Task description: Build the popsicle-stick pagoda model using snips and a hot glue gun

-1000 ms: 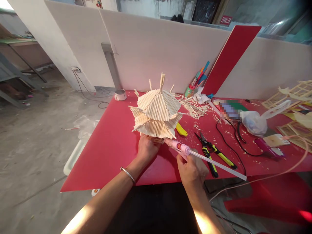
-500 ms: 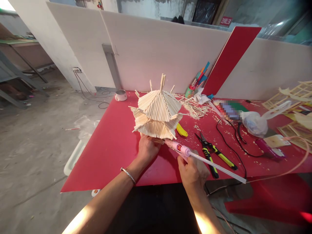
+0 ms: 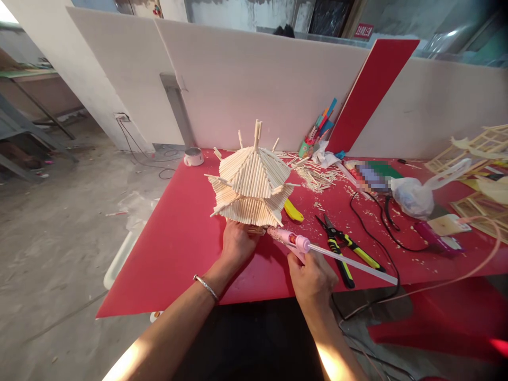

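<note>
A pagoda model (image 3: pixel 254 177) made of pale wooden sticks, with two tiers of roof, stands upright before me. My left hand (image 3: pixel 238 244) is closed at its base under the lower eave, where the fingertips are hidden. In my right hand (image 3: pixel 313 272) is a pink hot glue gun (image 3: pixel 291 238), its nozzle pointing under the lower roof's near right edge. Whether the nozzle touches the sticks cannot be seen. A clear glue stick (image 3: pixel 353 262) juts from the gun's back end toward the right.
Right of my hands lie pruning shears (image 3: pixel 337 243) and a yellow utility knife (image 3: pixel 293 210). Loose sticks (image 3: pixel 317 174) and a pen cup (image 3: pixel 306 148) are behind. A mug (image 3: pixel 193 156) stands far left on the red table (image 3: pixel 159 264). Cables (image 3: pixel 373 233) cross the right side.
The view has shifted slightly, moving the whole scene a little left. The glue stick's back end sits higher, so the gun is tilted slightly differently. Both hands keep their places at the model.
</note>
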`<state>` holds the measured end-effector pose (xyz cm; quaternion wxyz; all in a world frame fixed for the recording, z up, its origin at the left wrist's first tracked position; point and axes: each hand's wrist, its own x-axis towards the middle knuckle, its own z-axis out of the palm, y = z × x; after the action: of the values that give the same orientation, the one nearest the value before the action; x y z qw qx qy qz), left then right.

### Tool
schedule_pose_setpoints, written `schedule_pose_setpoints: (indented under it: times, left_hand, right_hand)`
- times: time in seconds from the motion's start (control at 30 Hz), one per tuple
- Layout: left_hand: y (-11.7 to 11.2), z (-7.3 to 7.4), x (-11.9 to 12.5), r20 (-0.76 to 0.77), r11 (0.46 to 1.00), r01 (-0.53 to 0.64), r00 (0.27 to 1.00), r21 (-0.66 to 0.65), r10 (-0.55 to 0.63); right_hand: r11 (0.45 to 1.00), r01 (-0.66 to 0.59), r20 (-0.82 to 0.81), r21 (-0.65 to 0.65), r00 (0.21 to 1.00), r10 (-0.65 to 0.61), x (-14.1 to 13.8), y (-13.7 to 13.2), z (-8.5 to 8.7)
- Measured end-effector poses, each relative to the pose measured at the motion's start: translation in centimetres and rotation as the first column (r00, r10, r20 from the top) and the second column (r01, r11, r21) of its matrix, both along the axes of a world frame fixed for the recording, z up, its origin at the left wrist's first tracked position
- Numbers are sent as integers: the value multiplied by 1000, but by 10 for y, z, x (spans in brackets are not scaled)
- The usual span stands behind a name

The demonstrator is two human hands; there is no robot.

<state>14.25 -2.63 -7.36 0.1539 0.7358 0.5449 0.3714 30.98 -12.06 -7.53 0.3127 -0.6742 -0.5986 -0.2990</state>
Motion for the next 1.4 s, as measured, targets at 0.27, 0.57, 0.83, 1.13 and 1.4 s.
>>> schedule_pose_setpoints:
  times: [0.27,0.57,0.83,1.13,1.4]
  left_hand:
    - [2,-1,-1,-37,997,18,999,71,-15]
    - [1,2,-3,-63,999,-14,998,30,16]
    - [1,2,-2,-50,999,-1,999,49,4]
    - [-4,-5,5,-139,988,30,990,152,-8]
    - [-26,6,0,-298,935,75,954,348,35]
  right_hand:
    - [1000,-5,-93,-30,996,2,-1,0,-6]
    - [1000,-18,-89,14,996,19,-1,2,-5]
    - [998,-33,-79,52,996,37,-1,3,-4]
    - [1000,-2,-17,31,1000,3,-1,4,3]
    - [999,26,17,22,1000,-27,7,8,-1]
